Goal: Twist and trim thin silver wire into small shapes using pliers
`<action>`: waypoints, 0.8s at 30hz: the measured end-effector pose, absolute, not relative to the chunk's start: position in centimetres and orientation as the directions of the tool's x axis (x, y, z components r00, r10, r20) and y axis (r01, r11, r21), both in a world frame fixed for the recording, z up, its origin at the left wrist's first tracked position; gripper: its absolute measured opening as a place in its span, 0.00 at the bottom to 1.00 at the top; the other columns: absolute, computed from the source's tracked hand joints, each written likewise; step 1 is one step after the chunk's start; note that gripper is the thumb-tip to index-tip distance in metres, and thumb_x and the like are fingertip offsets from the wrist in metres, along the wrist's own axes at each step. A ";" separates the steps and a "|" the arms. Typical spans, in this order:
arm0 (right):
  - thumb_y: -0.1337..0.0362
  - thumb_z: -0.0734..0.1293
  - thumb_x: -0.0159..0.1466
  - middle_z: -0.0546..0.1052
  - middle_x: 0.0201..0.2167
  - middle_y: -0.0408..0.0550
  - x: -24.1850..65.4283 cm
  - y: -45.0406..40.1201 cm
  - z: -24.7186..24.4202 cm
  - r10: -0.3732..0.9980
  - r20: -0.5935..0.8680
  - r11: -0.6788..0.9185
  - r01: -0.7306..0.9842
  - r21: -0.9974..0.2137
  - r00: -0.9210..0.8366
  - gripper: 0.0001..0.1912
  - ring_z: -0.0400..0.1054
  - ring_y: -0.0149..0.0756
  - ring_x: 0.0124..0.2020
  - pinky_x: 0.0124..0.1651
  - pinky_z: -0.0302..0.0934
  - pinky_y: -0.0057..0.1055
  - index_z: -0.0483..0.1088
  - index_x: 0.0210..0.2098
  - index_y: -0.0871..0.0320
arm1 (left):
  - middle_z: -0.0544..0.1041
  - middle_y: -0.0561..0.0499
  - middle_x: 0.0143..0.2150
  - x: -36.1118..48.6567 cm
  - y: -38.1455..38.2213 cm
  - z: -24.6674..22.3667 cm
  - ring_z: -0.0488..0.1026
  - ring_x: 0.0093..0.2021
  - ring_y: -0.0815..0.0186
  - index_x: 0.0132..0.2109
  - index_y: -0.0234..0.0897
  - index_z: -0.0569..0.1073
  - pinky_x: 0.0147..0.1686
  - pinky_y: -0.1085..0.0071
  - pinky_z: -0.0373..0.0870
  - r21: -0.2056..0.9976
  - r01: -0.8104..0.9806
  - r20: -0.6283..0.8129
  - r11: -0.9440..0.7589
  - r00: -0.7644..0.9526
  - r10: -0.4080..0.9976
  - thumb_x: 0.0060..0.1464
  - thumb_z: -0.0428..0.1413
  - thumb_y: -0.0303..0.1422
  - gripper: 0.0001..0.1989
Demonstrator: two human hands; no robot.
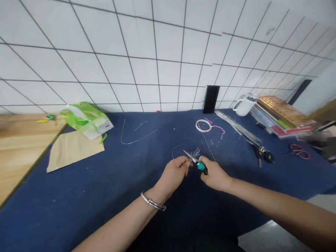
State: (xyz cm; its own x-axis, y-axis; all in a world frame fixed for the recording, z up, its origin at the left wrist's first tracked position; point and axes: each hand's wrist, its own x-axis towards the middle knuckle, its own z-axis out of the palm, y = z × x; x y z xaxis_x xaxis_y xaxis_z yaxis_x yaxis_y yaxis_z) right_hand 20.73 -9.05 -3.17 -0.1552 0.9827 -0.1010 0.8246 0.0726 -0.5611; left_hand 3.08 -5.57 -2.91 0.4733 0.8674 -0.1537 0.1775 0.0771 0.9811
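Note:
Pliers (pixel 201 167) with teal and black handles are gripped in my right hand (pixel 217 176), their pointed metal jaws toward the upper left. Close beside the jaws, my left hand (pixel 174 174) has thumb and fingers pinched together on a thin wire (pixel 173 151) that curves up and to the left. Just beyond both hands lies a small heap of short silvery wire pieces (pixel 196 152). Exactly where jaws and wire meet is too small to tell.
On the blue cloth (pixel 104 203): a white ring with pink cord (pixel 203 126), long wires (pixel 237 126), keys (pixel 260 156) and red-handled scissors (pixel 299 152). Behind stand a black box (pixel 211 99), white mug (pixel 244 105) and books (pixel 284 115). Brown paper (pixel 74 149) and a green bag (pixel 85 116) lie left.

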 end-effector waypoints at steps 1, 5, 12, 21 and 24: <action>0.74 0.59 0.49 0.62 0.22 0.38 20.6 -9.1 -3.1 0.985 -0.093 0.073 0.830 -0.553 -0.148 0.11 0.56 0.29 0.23 0.28 0.48 0.25 0.54 0.30 0.55 | 0.62 0.57 0.20 3.1 -5.6 -2.9 0.54 0.20 0.73 0.29 0.36 0.68 0.24 0.76 0.54 0.981 0.175 -0.158 0.084 0.467 0.870 0.53 0.45 0.34 0.10; 0.74 0.59 0.48 0.61 0.22 0.38 20.3 -9.4 -2.9 0.989 -0.070 0.070 0.840 -0.538 -0.127 0.12 0.55 0.29 0.23 0.28 0.48 0.25 0.53 0.30 0.55 | 0.61 0.57 0.20 3.1 -5.9 -2.9 0.53 0.19 0.73 0.29 0.36 0.68 0.22 0.76 0.52 0.981 0.165 -0.165 0.098 0.466 0.869 0.53 0.46 0.35 0.10; 0.74 0.58 0.49 0.61 0.21 0.37 20.6 -9.5 -2.7 0.984 -0.106 0.059 0.819 -0.571 -0.145 0.11 0.56 0.28 0.23 0.28 0.48 0.24 0.55 0.29 0.55 | 0.60 0.57 0.20 3.1 -6.0 -2.5 0.55 0.21 0.72 0.31 0.35 0.69 0.23 0.76 0.52 0.986 0.162 -0.105 0.026 0.498 0.861 0.55 0.44 0.37 0.13; 0.74 0.60 0.46 0.64 0.29 0.40 21.3 -8.5 -0.8 0.893 -0.373 -0.116 0.672 -0.731 -0.252 0.17 0.58 0.29 0.28 0.26 0.50 0.23 0.58 0.36 0.55 | 0.62 0.56 0.23 2.7 -4.7 -2.2 0.58 0.25 0.71 0.29 0.36 0.68 0.27 0.75 0.55 0.958 0.262 -0.025 -0.117 0.482 0.876 0.54 0.44 0.33 0.11; 0.73 0.62 0.45 0.64 0.32 0.41 21.9 -8.8 0.2 0.869 -0.410 -0.157 0.631 -0.760 -0.278 0.20 0.58 0.30 0.30 0.28 0.51 0.24 0.60 0.38 0.55 | 0.65 0.55 0.24 2.3 -4.2 -1.7 0.60 0.27 0.70 0.29 0.37 0.68 0.29 0.75 0.56 0.927 0.321 0.010 -0.191 0.490 0.872 0.54 0.45 0.32 0.11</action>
State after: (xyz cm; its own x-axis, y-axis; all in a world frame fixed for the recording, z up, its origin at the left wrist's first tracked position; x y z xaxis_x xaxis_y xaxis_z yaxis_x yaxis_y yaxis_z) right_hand 21.89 -8.79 0.16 -0.2785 0.8685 -0.4100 0.6306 -0.1567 -0.7601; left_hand 2.29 -4.23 -1.74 0.4902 0.8716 0.0099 0.3214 -0.1913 0.9274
